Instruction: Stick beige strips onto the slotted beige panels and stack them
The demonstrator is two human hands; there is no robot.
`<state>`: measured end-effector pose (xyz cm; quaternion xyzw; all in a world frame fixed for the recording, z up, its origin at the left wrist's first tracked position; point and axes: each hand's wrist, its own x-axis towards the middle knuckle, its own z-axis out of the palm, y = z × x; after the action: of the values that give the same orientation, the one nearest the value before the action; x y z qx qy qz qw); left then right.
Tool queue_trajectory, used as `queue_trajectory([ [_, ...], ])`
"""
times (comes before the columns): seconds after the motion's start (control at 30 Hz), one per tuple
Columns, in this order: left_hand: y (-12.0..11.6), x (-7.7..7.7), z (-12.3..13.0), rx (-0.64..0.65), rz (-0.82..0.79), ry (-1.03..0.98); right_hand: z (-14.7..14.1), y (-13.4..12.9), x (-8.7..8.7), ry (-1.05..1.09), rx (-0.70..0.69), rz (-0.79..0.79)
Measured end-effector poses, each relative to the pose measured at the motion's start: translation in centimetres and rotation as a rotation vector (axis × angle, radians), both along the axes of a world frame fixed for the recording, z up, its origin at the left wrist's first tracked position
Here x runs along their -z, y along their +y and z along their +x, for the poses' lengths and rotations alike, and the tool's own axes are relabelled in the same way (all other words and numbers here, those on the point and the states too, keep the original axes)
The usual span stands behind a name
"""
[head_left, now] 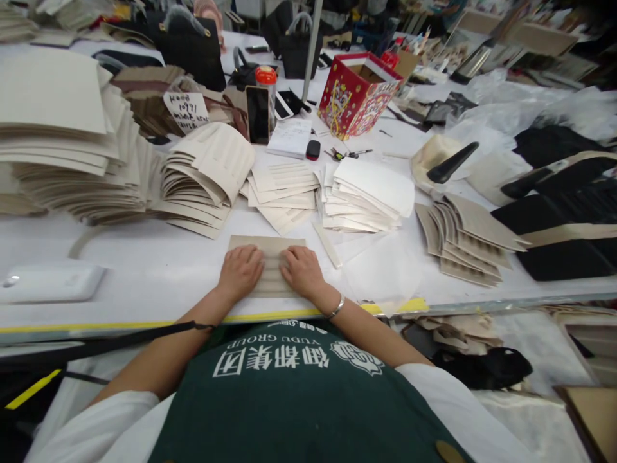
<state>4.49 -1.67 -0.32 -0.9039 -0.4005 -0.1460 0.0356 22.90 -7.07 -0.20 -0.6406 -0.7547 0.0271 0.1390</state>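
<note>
A beige sheet (272, 265) with raised ribs across it lies on the white table in front of me. My left hand (241, 269) presses on its left part, fingers bent and close together. On its right part rests my right hand (303, 270), with its fingers curled down onto the surface. Both thumbs are mostly hidden. Just right of the sheet lies a thin pale strip (328, 245). Behind it are a few loose beige sheets (284, 190) and a stack of white sheets (369, 193).
Tall stacks of beige sheets (53, 96) and curved beige sheets (207, 167) stand left. Brown-beige pieces (467, 238) and black parts (569, 238) lie right. Farther back are a phone (258, 114), keys (342, 154) and a red box (354, 96). A white device (53, 283) sits left.
</note>
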Motion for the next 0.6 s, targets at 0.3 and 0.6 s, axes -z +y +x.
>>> queue_trajectory([
  [0.3,2.0,-0.2,-0.8,-0.139,-0.017,0.123,1.1,0.9,-0.5,-0.102,0.088,-0.076],
  [0.6,2.0,0.9,2.5,0.130,-0.003,-0.086,-0.8,3.1,-0.2,0.062,0.024,-0.017],
])
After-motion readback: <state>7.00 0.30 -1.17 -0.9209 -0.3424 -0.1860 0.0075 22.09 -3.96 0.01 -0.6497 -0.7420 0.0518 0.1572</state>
